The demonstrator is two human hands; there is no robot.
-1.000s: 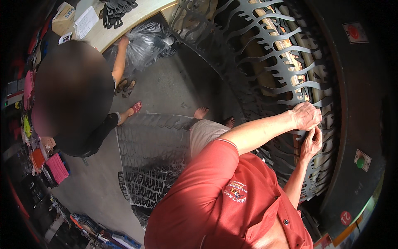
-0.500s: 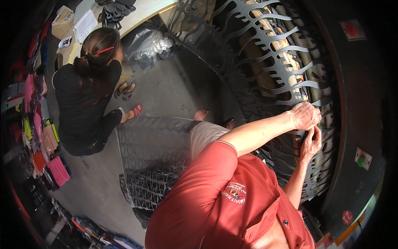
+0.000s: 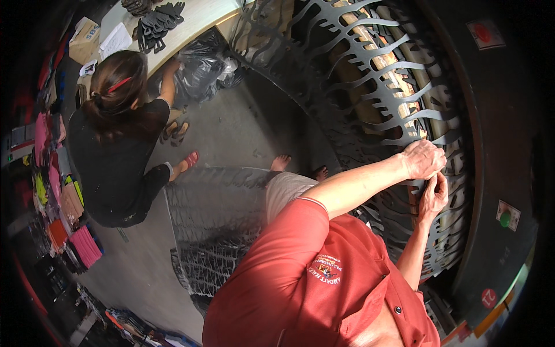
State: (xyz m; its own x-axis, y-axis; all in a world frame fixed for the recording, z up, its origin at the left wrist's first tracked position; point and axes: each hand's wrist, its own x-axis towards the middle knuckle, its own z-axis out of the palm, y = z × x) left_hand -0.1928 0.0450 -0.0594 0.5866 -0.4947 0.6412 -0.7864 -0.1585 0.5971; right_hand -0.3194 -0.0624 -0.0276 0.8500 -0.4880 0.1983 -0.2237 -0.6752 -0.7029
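Note:
A dark grey cut-out sheet (image 3: 395,124), a lattice of wavy strips with short teeth, hangs over a long bar (image 3: 378,55) beside me. My left hand (image 3: 425,159) is closed on its strips, with fingers curled and knuckles up. Just below, my right hand (image 3: 433,199) pinches at the same place, thumb and fingertips almost touching the left hand. The exact bit between the fingertips is hidden. More of the lattice hangs below and to the right of my hands.
A dark machine panel (image 3: 491,133) with a red button (image 3: 481,33) and a green button (image 3: 504,218) stands at right. Another cut-out sheet (image 3: 217,191) spreads by my legs. At left a co-worker (image 3: 113,144) crouches near a black plastic bag (image 3: 199,72) and a table (image 3: 202,23).
The co-worker has shifted left and now stretches an arm to the black plastic bag. My hands stay at almost the same spot on the cut-out sheet.

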